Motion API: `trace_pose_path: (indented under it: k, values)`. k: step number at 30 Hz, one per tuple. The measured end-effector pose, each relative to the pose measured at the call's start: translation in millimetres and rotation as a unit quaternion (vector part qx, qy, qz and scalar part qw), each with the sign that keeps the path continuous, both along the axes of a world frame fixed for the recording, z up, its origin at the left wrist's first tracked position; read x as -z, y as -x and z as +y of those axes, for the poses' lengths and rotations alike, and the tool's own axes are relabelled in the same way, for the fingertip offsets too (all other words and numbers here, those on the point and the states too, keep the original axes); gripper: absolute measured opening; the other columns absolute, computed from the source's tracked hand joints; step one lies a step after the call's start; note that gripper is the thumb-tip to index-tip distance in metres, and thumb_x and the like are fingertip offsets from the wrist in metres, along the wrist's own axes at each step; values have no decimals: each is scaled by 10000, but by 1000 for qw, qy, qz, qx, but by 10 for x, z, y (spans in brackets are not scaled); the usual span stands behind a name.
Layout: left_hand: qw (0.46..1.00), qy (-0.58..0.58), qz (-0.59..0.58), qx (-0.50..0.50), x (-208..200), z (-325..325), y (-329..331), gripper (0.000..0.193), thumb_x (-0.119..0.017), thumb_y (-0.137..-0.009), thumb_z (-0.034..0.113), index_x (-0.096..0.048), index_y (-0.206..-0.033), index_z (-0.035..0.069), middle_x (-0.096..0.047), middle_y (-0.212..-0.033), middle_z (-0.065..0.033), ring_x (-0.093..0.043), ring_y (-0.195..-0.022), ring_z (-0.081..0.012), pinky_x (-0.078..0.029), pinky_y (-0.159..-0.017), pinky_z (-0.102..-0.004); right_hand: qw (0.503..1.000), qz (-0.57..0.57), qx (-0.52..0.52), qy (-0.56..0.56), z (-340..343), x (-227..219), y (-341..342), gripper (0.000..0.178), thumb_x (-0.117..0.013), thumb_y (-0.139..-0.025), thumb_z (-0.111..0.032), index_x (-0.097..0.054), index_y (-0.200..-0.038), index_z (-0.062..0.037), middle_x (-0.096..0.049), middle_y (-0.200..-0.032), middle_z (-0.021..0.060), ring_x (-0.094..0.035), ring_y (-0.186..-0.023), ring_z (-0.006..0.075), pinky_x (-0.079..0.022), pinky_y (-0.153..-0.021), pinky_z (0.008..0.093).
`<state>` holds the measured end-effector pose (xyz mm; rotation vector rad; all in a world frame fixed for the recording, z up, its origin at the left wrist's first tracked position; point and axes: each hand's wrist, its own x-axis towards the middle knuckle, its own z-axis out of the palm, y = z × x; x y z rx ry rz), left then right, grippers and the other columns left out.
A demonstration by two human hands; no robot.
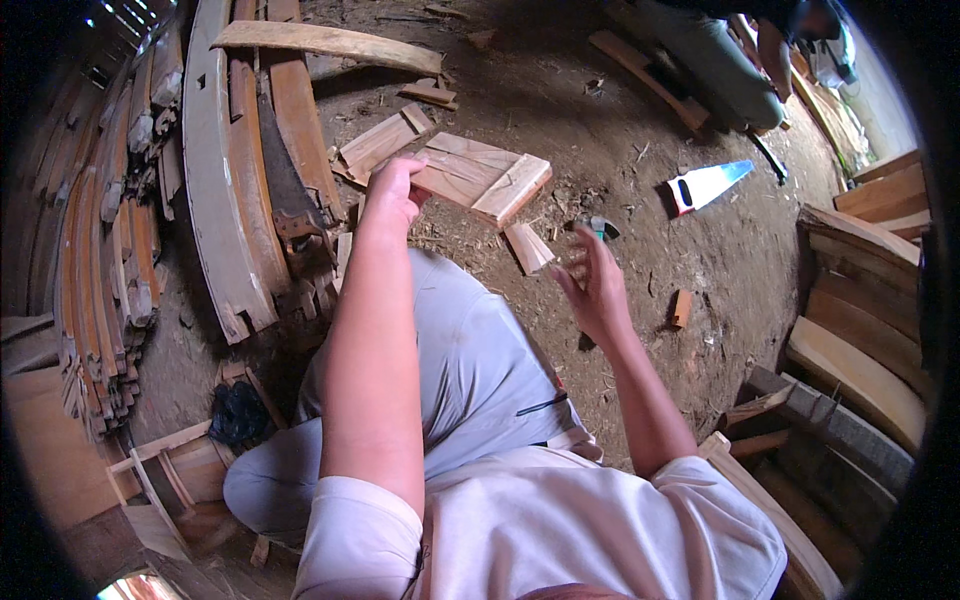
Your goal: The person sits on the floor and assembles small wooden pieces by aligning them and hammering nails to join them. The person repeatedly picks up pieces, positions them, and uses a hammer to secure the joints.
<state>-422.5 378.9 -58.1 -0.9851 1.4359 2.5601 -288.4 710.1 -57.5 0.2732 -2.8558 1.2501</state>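
My left hand (396,190) is closed on the left end of a flat wooden panel (465,170), which has a batten across its right end. My right hand (598,285) is raised to the right of the panel, fingers apart and with nothing visible in it. Just beyond its fingertips lies a tool with a dark metal head and a green part (604,228), partly hidden by the fingers. A short wood offcut (528,248) is on the ground between the panel and my right hand. Another small wooden panel (384,140) lies behind my left hand.
A white-bladed handsaw (715,186) and a small wood block (682,308) lie on the dirt floor at right. Long curved planks (225,170) are stacked at left, more timber (860,370) at right. Another person (715,60) crouches at the far right.
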Motion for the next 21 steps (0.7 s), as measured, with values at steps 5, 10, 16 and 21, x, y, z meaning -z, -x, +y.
trace_pose_path:
  k: [5, 10, 16, 21]
  values:
    - [998, -32, -14, 42, 160, -185, 56, 275, -753, -896, 59, -674, -1156, 14, -700, -1115, -113, -722, -976, -228, -623, -759, -321, 970, 108, -23, 218, -773, -656, 311, 1114, -984, -758, -268, -339, -1634, -31, -548, -1489, 206, -659, -1229, 294, -592, -912, 402]
    - [996, -30, -35, 81, 132, -150, 21, 234, -717, -900, 81, -667, -1092, -42, -700, -1118, -143, -734, -956, -227, -650, -805, -310, 961, 176, 11, 211, -1044, -649, 440, 1146, -999, -738, -299, -338, -1623, 7, -546, -1474, 205, -655, -1209, 286, -586, -888, 392]
    - [993, -33, 13, 116, -77, -11, -201, 183, -654, -915, 125, -662, -985, -44, -695, -1038, -153, -738, -914, -247, -664, -844, -298, 942, 187, 93, 262, -1143, -621, 540, 896, -957, -795, -240, -467, -1497, 27, -594, -1314, 175, -659, -1079, 258, -556, -915, 371]
    - [990, -31, -17, 136, 28, -113, -160, 134, -657, -930, 165, -634, -916, 34, -641, -888, -87, -695, -803, -203, -685, -760, -332, 927, 167, 122, 313, -1190, -680, 617, 739, -927, -839, -210, -530, -1415, 30, -607, -1238, 155, -663, -987, 218, -557, -864, 360]
